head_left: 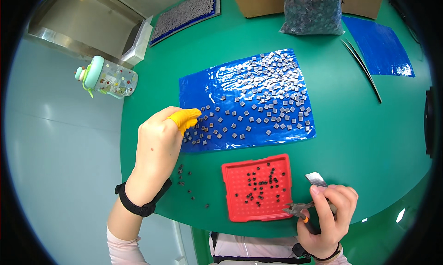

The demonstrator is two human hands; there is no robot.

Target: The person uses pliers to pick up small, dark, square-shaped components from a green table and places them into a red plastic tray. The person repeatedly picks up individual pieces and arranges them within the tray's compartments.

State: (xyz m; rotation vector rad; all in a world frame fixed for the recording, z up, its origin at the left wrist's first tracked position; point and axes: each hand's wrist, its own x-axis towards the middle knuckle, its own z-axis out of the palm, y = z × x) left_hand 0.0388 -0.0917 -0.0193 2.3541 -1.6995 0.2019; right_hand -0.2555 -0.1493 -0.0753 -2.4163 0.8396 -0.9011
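My left hand (161, 129), with yellow finger cots (187, 118) on its fingertips, is closed in a pinch at the left edge of a blue film sheet (198, 92). What it holds, if anything, is hidden. Many small grey square pieces (268, 132) lie scattered on the sheet, densest at its far right. My right hand (334, 209) grips a pair of small cutting pliers (297, 208), their jaws beside the right rim of a red tray (226, 191). Small black pieces (263, 183) lie in that tray. A silvery flat strip (315, 178) shows at my right fingertips.
Tweezers (364, 71) and another blue sheet (383, 48) lie at the right. A bag of pieces (313, 11) stands by a cardboard box (258, 2) at the back. A filled panel (187, 13) and a clear bottle (113, 78) are at the left. Loose bits (189, 185) lie left of the tray.
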